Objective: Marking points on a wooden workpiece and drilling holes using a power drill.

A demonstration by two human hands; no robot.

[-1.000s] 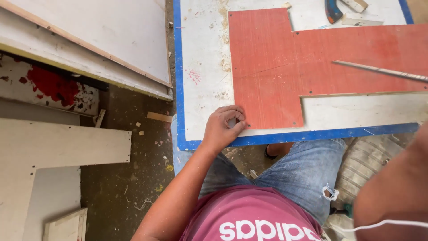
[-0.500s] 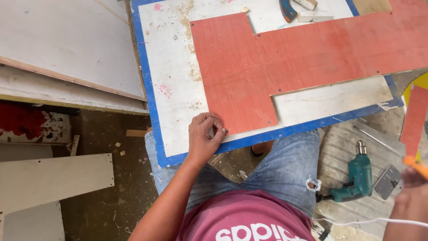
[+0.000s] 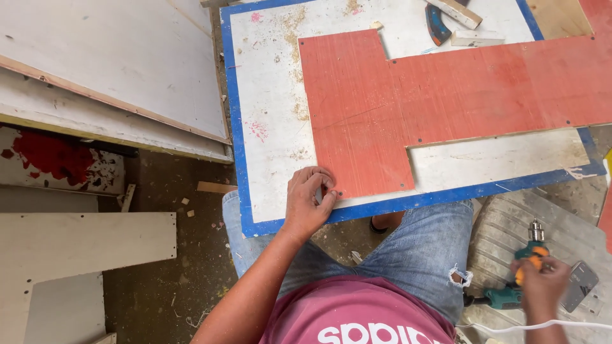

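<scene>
A red T-shaped plywood panel lies flat on a white board with a blue border. My left hand rests on the board's near edge, fingers curled and pinching something small at the red panel's lower left corner. My right hand is low at the right, gripping the orange-and-teal cordless drill that lies on a ribbed grey surface. My jeans and pink shirt fill the bottom centre.
White boards lean at the upper left, and a red-stained board and pale cut panels lie on the dirt floor. Wood offcuts and a teal-handled tool sit at the board's far edge. A phone lies beside the drill.
The view has swung left and down. My right hand has dropped to the drill and closed on it. My left hand has stayed at the red panel's corner.
</scene>
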